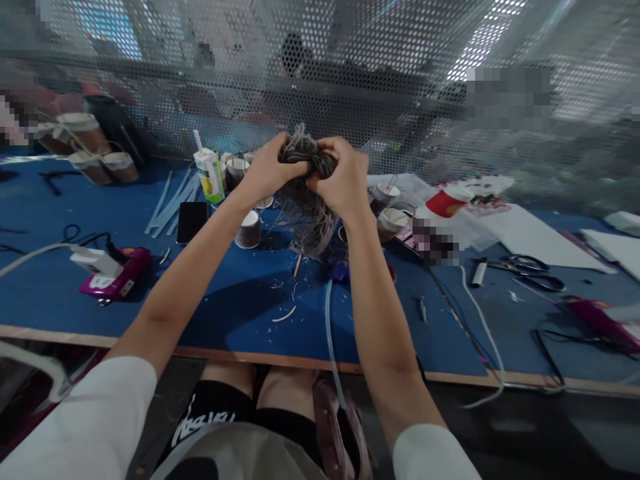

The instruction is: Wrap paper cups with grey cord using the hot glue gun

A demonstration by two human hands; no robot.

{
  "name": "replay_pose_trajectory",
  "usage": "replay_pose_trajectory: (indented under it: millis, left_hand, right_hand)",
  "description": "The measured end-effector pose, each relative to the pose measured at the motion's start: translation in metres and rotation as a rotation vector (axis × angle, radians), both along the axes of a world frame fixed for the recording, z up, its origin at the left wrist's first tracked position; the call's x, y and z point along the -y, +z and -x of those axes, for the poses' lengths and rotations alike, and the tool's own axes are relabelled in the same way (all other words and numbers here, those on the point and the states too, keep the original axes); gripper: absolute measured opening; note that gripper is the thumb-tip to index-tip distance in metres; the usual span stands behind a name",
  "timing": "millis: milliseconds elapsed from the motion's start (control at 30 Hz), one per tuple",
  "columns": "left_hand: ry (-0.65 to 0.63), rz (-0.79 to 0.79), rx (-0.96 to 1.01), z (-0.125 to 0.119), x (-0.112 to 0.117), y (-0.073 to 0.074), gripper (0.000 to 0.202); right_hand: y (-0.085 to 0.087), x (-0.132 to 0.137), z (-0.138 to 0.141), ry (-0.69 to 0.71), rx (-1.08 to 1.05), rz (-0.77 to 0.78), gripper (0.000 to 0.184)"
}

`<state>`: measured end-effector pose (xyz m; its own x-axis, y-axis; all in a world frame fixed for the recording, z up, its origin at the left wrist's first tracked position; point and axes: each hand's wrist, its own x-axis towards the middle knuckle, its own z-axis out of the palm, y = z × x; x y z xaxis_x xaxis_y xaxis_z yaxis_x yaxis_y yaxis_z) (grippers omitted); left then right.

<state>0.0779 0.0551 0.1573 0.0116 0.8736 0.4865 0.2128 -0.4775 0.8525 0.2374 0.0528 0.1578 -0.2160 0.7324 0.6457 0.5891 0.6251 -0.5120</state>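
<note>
A tangled bundle of grey yarn or string is held up above the far part of the blue table. My left hand grips its left side, thumb pressed on the front. My right hand is closed round its right side. Loose loops hang from the bundle between my wrists. Below it on the table is a small dark blue object with a clear tube running down over the front edge. A small cup stands under my left forearm.
A perforated metal screen rises behind the table. Left lie a black phone, pale strips, a drink carton and a purple power strip. Right are a red cup, scissors and a white cable.
</note>
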Motion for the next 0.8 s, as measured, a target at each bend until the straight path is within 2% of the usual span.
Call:
replay_pose_trajectory:
  millis: [167,333,467,600,700,800]
  left_hand:
    - [0.069,-0.013,0.016,0.001,-0.011,-0.010,0.040]
    - [0.065,-0.042,-0.014,0.005,-0.016,-0.018,0.040]
    - [0.140,-0.068,-0.063,0.005,-0.014,-0.019,0.037]
    - [0.135,-0.053,-0.075,0.007,-0.015,-0.017,0.035]
    - [0.105,-0.008,-0.059,0.015,-0.021,-0.016,0.034]
    - [0.127,0.014,-0.024,0.024,-0.027,-0.017,0.032]
  right_hand:
    - [-0.010,0.003,0.017,-0.006,0.123,-0.053,0.048]
    - [-0.016,0.001,0.021,-0.095,0.192,-0.147,0.055]
    - [-0.010,-0.003,0.000,-0.284,0.167,-0.265,0.050]
    - [-0.003,-0.007,-0.027,-0.394,0.107,-0.346,0.049]
    - [0.002,-0.006,-0.041,-0.457,0.060,-0.359,0.050]
    - [0.008,-0.001,-0.050,-0.487,-0.047,-0.323,0.041]
